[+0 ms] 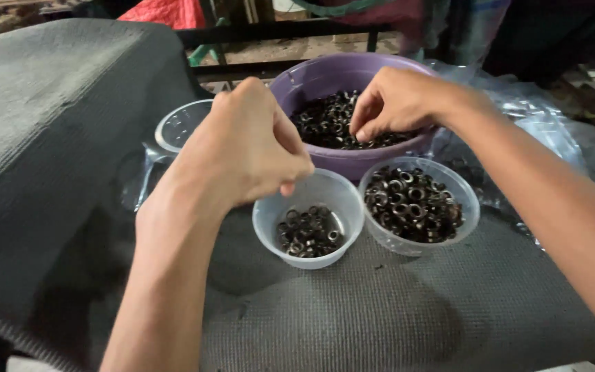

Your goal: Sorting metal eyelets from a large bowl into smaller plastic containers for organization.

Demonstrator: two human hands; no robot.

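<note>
A purple bowl holds a heap of small dark metal rings. My right hand reaches into it with fingertips pinched down on the rings. My left hand hovers over a small clear cup, fingers curled together; whether it holds a ring is hidden. That cup has a thin layer of rings in the bottom. A second clear cup to its right is fuller with rings.
Everything stands on a grey textured mat. A third clear cup sits behind my left hand, contents not visible. Crumpled clear plastic sheet lies at the right. A dark frame and red cloth are at the back.
</note>
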